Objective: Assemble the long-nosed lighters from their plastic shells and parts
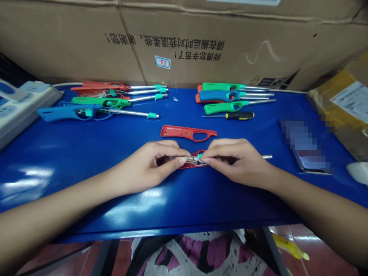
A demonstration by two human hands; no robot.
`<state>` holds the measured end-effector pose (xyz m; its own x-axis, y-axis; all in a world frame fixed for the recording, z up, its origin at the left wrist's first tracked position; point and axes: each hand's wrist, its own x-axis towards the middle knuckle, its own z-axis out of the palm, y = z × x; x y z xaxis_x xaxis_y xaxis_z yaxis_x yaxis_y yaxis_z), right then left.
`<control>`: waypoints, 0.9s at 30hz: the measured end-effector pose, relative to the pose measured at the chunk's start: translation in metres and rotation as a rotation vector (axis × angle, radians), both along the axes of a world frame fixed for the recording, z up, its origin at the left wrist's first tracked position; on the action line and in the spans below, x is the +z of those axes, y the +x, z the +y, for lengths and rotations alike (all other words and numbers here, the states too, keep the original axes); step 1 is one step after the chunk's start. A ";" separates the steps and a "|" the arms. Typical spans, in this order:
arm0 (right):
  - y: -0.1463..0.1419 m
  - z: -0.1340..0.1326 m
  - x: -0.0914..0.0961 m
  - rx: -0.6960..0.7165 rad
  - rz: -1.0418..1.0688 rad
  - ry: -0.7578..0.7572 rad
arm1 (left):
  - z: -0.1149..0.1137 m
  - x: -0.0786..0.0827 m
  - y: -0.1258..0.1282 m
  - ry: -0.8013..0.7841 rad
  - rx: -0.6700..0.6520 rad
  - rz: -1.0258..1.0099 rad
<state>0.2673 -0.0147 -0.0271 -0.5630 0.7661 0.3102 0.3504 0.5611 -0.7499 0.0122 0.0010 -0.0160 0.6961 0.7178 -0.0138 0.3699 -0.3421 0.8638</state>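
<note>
My left hand (149, 163) and my right hand (234, 161) meet over a red lighter shell (192, 164) lying on the blue table (86, 153). Both hands are closed in pinches on the inner parts set in that shell. A metal tube (266, 156) sticks out to the right past my right hand. A second red half-shell (188, 132) lies empty just behind my fingers.
Several long-nosed lighters (109, 99) lie at the back left, three more lighters (230, 97) at the back right with a black-handled screwdriver (238, 115). Cardboard boxes (184, 38) wall the far edge. A power strip (20, 107) sits left, a phone (307, 147) right.
</note>
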 end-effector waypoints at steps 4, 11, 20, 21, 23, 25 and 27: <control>0.001 0.002 -0.001 0.022 0.014 0.034 | 0.000 -0.001 0.000 0.017 -0.001 -0.005; -0.001 0.000 0.000 0.014 -0.012 0.020 | -0.001 0.001 0.001 0.035 -0.002 -0.005; -0.001 -0.001 -0.001 -0.073 0.011 0.028 | -0.004 -0.004 0.003 0.103 0.095 -0.122; -0.002 0.000 -0.001 -0.078 0.013 0.044 | -0.004 -0.004 0.003 0.105 0.094 -0.123; -0.002 0.000 -0.001 -0.085 0.019 0.057 | -0.004 -0.005 0.003 0.123 0.096 -0.125; -0.002 0.000 0.000 -0.093 0.021 0.053 | -0.003 -0.004 0.003 0.157 0.098 -0.128; -0.002 0.000 0.000 -0.098 0.019 0.034 | -0.003 -0.004 0.003 0.189 0.100 -0.133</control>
<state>0.2650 -0.0148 -0.0275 -0.4798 0.8059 0.3467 0.3908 0.5502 -0.7379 0.0154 -0.0020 -0.0196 0.6084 0.7642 0.2144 0.2973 -0.4699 0.8311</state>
